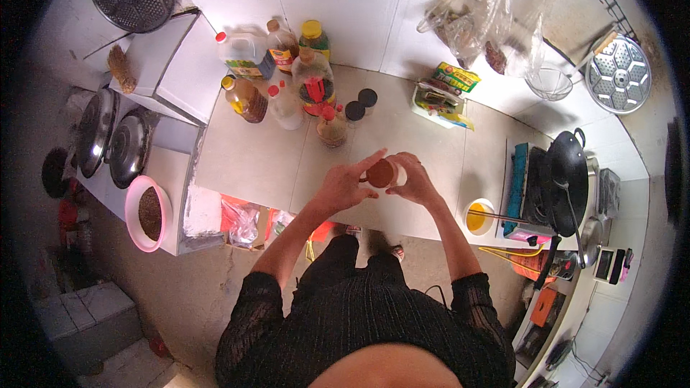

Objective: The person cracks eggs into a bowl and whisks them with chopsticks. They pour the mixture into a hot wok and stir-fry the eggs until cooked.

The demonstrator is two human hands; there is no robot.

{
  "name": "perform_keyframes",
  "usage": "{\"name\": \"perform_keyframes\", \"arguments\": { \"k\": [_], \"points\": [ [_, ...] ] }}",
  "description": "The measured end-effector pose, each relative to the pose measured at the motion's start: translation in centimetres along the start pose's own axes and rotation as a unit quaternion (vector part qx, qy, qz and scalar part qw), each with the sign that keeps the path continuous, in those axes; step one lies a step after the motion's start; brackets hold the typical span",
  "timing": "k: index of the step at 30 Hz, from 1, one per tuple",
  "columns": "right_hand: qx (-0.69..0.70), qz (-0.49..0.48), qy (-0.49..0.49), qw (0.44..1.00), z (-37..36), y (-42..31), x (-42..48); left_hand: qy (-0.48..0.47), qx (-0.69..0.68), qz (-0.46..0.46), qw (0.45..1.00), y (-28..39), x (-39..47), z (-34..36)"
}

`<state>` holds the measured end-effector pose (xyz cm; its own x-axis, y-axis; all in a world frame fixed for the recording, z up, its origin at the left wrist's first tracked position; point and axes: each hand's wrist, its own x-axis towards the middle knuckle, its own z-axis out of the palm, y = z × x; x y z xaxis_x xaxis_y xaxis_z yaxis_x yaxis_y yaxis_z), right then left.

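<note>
Both my hands are raised over the front part of the tiled counter, around a small jar with a reddish-brown lid or contents. My right hand grips the jar's right side. On the jar's left, my left hand has its thumb and fingers spread around a small dark piece at the rim; whether it grips this piece is unclear. Beyond my hands stand a jar with a red lid and two black-capped jars. A white bowl of beaten egg, with chopsticks across it, stands to the right.
Several bottles and a large jug stand at the back left. A white basket of packets is at the back right. A black wok leans by the gas stove. A pink-rimmed bowl sits left.
</note>
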<state>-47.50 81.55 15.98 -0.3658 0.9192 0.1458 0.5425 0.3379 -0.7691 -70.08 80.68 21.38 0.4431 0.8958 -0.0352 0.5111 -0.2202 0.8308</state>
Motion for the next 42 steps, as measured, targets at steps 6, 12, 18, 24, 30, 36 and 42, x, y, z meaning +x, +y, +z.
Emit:
{"name": "perform_keyframes", "arguments": {
  "k": [6,12,18,24,30,36,42],
  "points": [
    [0.057,0.021,0.131,0.99,-1.9,2.3,12.0,0.094,-0.165,-0.202,0.961,-3.3,-3.4,-1.1],
    [0.183,-0.066,0.231,0.953,3.3,10.4,26.5,0.093,-0.462,-0.233,0.851,-6.7,-7.7,1.3],
    [0.021,0.094,0.198,0.975,8.2,15.3,30.9,0.103,-0.495,-0.275,0.818,-7.6,-10.8,1.6],
    [0.013,0.103,0.115,0.988,9.4,18.5,31.2,0.11,-0.504,-0.234,0.824,-6.6,-9.8,0.6],
    [-0.055,0.081,0.144,0.985,5.4,15.6,25.3,0.078,-0.503,-0.204,0.836,-4.4,-4.8,0.1],
    [0.153,0.135,0.16,0.966,-0.6,1.4,5.3,0.051,-0.455,-0.075,0.886,0.8,0.3,2.2],
    [0.422,0.227,0.057,0.876,-5.3,-7.8,-7.7,-0.139,-0.608,-0.076,0.778,7.0,2.3,7.5]
  ]
}}
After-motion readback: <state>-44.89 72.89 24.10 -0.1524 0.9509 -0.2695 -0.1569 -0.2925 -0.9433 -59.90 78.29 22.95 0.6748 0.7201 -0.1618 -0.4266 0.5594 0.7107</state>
